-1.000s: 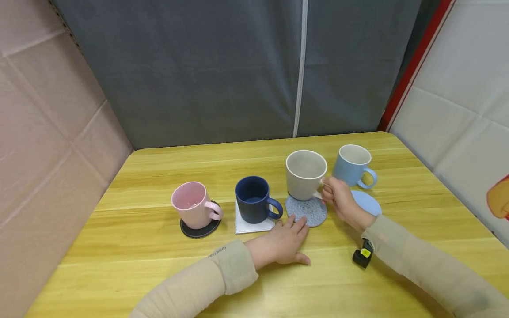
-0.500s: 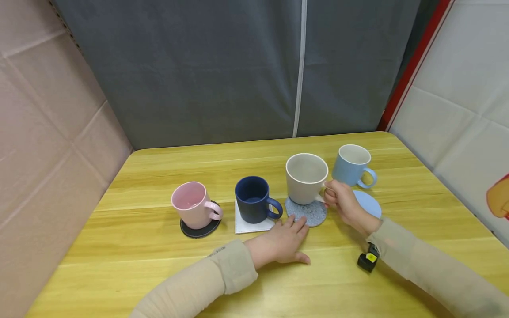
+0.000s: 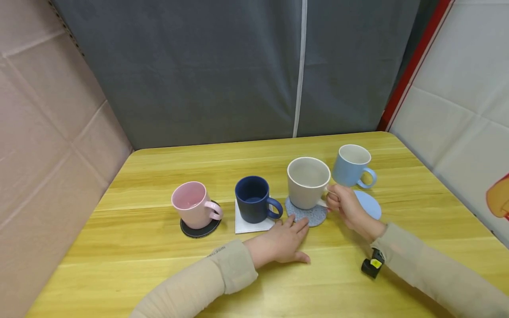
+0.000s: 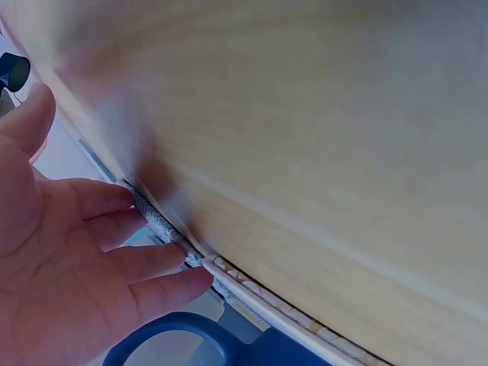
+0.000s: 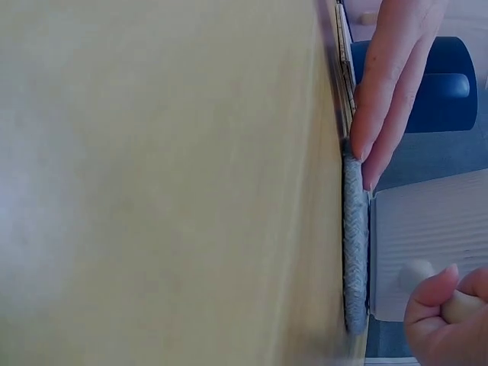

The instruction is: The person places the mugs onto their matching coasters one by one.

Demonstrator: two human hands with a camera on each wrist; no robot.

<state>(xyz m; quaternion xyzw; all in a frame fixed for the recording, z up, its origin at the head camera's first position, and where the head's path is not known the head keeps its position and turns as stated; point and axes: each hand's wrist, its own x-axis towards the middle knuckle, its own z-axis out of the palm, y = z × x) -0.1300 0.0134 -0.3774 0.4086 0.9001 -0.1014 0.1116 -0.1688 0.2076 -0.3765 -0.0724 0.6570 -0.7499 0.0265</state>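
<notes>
My right hand (image 3: 345, 204) grips the handle of a cream mug (image 3: 305, 194), which stands upright over a round grey woven coaster (image 3: 314, 218). In the right wrist view the base of the cream mug (image 5: 427, 236) sits right at the top of the grey coaster (image 5: 355, 252). My left hand (image 3: 280, 243) lies with fingers extended, its fingertips on the near edge of that coaster. Close to these fingers stands a navy mug (image 3: 250, 207) on a square white coaster (image 3: 248, 228), its handle toward the left hand.
A pink mug (image 3: 188, 210) rests on a round black coaster (image 3: 200, 232) at the left. Back right stands a light blue mug (image 3: 347, 170), with a round light blue coaster (image 3: 367, 204) in front of it, near my right wrist. A grey curtain (image 3: 199, 79) hangs behind the table.
My right hand has drawn the cream mug slightly toward me and to the right, over the grey coaster. The left hand has stayed in place.
</notes>
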